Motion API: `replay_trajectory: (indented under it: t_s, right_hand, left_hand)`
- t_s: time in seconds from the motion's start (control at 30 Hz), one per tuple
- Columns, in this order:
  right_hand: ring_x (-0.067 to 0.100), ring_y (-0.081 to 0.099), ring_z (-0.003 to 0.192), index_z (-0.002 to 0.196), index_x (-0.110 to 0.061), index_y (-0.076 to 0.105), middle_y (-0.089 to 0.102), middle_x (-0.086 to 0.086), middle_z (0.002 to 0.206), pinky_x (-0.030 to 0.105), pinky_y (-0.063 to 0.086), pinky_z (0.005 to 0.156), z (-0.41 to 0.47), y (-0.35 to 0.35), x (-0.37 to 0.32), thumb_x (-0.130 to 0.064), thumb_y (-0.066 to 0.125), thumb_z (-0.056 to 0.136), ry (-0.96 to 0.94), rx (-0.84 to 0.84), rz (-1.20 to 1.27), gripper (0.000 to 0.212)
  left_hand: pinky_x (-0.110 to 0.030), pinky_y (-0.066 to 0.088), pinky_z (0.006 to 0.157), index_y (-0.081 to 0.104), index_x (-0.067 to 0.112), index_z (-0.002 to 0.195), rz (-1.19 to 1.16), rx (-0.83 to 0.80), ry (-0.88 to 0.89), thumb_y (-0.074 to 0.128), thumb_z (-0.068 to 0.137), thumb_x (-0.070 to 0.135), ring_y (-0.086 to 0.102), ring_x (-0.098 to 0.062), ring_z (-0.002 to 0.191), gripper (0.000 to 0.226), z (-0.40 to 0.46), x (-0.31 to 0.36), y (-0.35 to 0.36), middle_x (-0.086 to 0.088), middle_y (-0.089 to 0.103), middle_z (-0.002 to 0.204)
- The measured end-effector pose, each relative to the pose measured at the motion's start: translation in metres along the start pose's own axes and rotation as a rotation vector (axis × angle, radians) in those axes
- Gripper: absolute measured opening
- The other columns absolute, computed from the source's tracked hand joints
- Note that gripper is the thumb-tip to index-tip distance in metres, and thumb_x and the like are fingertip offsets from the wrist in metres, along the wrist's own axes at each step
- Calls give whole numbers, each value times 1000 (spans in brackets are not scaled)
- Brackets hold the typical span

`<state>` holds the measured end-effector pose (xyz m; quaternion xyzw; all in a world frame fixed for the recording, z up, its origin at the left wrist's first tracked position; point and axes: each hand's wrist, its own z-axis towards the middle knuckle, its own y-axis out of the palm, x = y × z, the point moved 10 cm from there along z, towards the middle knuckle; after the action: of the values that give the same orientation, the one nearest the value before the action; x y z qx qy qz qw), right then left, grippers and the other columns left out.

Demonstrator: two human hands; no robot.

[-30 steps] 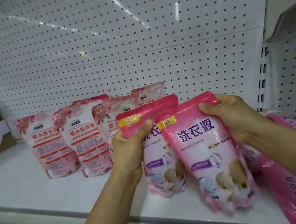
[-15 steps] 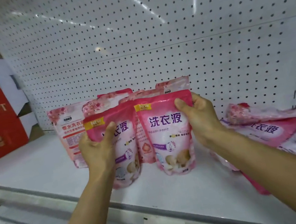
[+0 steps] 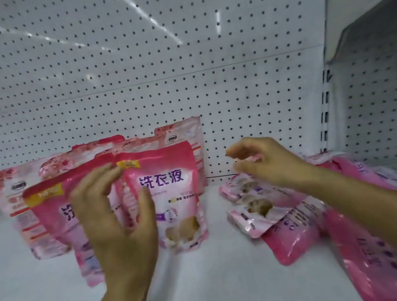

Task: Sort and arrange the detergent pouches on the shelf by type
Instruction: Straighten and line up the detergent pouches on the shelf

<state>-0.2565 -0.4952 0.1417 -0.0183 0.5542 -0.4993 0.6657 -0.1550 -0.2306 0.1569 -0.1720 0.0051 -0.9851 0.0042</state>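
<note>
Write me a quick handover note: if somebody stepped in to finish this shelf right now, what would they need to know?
Left hand: open, fingers spread in front of the two bright pink pouches, gripping neither.
Right hand: loosely curled, empty, over the heap on the right.
Done: two bright pink pouches, left one and right one, stand upright side by side in front of the pale floral pouches lined up along the pegboard.
Left: the heap of bright pink pouches lying flat and overlapping on the right of the shelf still needs standing up with its own kind.
</note>
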Motion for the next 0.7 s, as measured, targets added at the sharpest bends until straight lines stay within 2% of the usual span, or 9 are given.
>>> replay_trajectory:
  t_s: [0.1, 0.2, 0.27, 0.33, 0.37, 0.43, 0.5, 0.6, 0.7]
  right_hand:
    - [9, 54, 115, 122, -17, 61, 60, -5, 125, 24, 40, 94, -2, -58, 43, -22, 65, 92, 83, -9, -318, 31]
    - [19, 46, 129, 138, -17, 49, 47, 3, 146, 30, 38, 104, -8, -95, 93, -30, 66, 90, 274, -134, -639, 53]
    - [25, 41, 135, 146, -16, 37, 37, 6, 153, 35, 35, 109, -20, -105, 123, -34, 63, 91, 444, -242, -732, 64]
    - [27, 44, 132, 149, -15, 32, 35, 8, 154, 35, 39, 105, -29, -105, 139, -35, 59, 93, 550, -294, -643, 65]
    - [27, 47, 130, 150, -16, 33, 36, 9, 152, 34, 42, 101, -30, -102, 143, -36, 57, 94, 566, -305, -603, 64]
    - [26, 49, 126, 148, -17, 37, 38, 10, 149, 31, 43, 93, -26, -99, 145, -35, 55, 95, 554, -324, -606, 59]
    - [24, 54, 120, 143, -16, 45, 46, 11, 144, 28, 43, 88, -22, -100, 144, -32, 55, 96, 534, -333, -623, 51]
    - [18, 63, 95, 130, -17, 60, 63, 7, 124, 26, 49, 78, -17, -101, 147, -29, 64, 91, 519, -348, -566, 41]
    - [16, 66, 90, 112, -21, 72, 72, 0, 105, 32, 54, 84, -10, -98, 140, -34, 60, 93, 377, -368, -694, 26]
  left_hand:
    - [-30, 50, 85, 60, 15, 112, -174, -359, 19, 62, 90, 18, 56, -11, 99, 22, -30, 45, 75, 7, 57, 108]
    - [-17, 42, 95, 55, 27, 129, -153, -802, -145, 65, 91, 36, 50, -2, 112, 40, -69, 61, 159, 13, 56, 125]
    - [-28, 38, 105, 45, 26, 141, -4, -995, -170, 62, 90, 50, 48, -13, 125, 59, -96, 55, 203, 7, 53, 137]
    - [-43, 35, 109, 40, 26, 142, 207, -1157, -117, 48, 88, 68, 45, -23, 131, 70, -124, 43, 232, 1, 51, 142]
    - [-45, 33, 110, 39, 28, 143, 290, -1220, -108, 40, 87, 74, 44, -24, 134, 73, -136, 35, 239, 2, 48, 147]
    - [-41, 30, 113, 36, 33, 148, 334, -1264, -125, 36, 89, 74, 41, -20, 139, 72, -146, 27, 241, 6, 41, 154]
    - [-36, 32, 110, 37, 35, 148, 321, -1235, -106, 40, 91, 69, 44, -17, 136, 67, -143, 29, 236, 9, 44, 153]
    - [-31, 38, 98, 43, 38, 144, 324, -1206, -67, 44, 89, 69, 56, -17, 120, 62, -135, 38, 225, 12, 59, 136]
    - [-31, 44, 88, 58, 34, 127, 305, -1234, -81, 40, 80, 78, 61, -15, 103, 67, -134, 41, 215, 11, 67, 115]
